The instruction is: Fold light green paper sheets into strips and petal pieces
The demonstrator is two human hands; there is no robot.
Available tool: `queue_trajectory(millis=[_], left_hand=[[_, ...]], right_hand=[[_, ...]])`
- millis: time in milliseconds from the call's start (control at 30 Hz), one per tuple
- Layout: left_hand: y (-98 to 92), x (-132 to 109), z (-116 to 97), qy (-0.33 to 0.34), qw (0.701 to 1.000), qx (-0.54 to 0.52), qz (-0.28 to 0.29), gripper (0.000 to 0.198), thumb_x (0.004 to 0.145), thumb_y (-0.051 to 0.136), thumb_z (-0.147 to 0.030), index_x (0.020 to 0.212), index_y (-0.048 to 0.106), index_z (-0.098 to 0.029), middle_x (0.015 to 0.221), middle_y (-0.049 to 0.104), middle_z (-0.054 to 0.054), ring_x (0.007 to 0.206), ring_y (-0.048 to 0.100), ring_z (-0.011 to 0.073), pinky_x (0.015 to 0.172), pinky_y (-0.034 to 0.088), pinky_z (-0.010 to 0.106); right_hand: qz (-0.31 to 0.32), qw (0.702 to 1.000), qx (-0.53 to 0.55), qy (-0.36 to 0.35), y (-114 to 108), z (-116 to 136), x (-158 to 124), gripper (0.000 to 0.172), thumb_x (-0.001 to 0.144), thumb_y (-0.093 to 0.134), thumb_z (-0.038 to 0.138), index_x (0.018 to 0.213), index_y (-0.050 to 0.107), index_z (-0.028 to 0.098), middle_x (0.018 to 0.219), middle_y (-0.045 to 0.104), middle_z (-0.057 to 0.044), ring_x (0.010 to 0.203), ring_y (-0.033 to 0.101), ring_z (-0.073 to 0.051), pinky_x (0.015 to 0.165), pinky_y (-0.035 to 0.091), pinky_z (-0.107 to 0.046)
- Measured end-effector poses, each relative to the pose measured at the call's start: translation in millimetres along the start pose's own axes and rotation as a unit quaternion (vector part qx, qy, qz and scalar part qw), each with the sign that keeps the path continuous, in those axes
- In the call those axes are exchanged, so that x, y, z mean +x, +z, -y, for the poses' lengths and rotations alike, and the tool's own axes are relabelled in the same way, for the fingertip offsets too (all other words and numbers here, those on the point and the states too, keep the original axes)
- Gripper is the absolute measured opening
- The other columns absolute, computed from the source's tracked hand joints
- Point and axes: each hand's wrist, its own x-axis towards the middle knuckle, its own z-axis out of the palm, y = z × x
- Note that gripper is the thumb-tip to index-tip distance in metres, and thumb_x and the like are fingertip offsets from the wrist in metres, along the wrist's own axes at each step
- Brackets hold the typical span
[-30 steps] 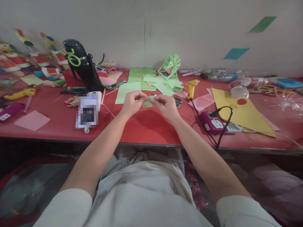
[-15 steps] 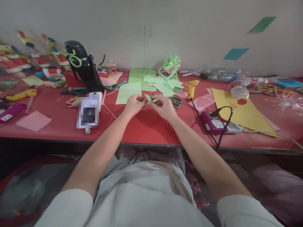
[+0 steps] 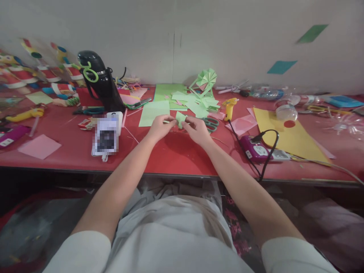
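Note:
A small folded piece of light green paper is pinched between my left hand and my right hand, just above the red table. Both hands have their fingers closed on it, left from the left side, right from the right. Behind them lie a light green sheet, a heap of cut green paper pieces and a folded green paper fan shape. Scissors with green handles lie just right of my right hand.
A black flask and a white device stand at the left. A yellow glue gun, a purple power strip with a black cable, a yellow sheet, pink papers and plastic bottles lie around.
The green piece has been folded smaller and my hands have drawn closer together around it. The view has shifted slightly.

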Motion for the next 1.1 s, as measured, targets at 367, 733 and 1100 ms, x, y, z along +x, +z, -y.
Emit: queue_trajectory(millis=[367,733,1100], left_hand=[[-9.1,3,0,-0.029,0.994,0.086,-0.060,0.014,0.079,0.063,-0.030,0.077,0.068,-0.018,0.080,0.070,0.006,0.071,0.062,0.0187,0.073,0.050,0.032],[-34.2,4,8,-0.070,0.896,0.439,-0.008,0.056,0.084,0.062,-0.051,0.130,0.062,-0.020,0.133,0.064,0.019,0.125,0.056,0.0402,0.106,0.036,0.054],[-26.3,3,-1,0.104,0.960,0.236,-0.113,0.027,0.089,0.061,-0.041,0.092,0.075,-0.019,0.088,0.074,0.010,0.086,0.068,0.0257,0.081,0.049,0.038]], right_hand=[[-0.211,0.938,0.219,0.163,-19,-23,16,0.053,0.084,0.063,0.038,0.132,0.045,0.025,0.131,0.061,-0.012,0.114,0.069,-0.023,0.092,0.061,-0.038],[-0.103,0.963,0.185,0.166,-10,-10,6,0.048,0.078,0.070,0.028,0.124,0.058,0.023,0.143,0.058,-0.011,0.121,0.065,-0.025,0.105,0.054,-0.044],[-0.042,0.963,0.198,0.178,-3,-4,6,0.030,0.082,0.070,0.045,0.100,0.068,0.021,0.107,0.074,-0.009,0.098,0.072,-0.022,0.095,0.058,-0.042]])
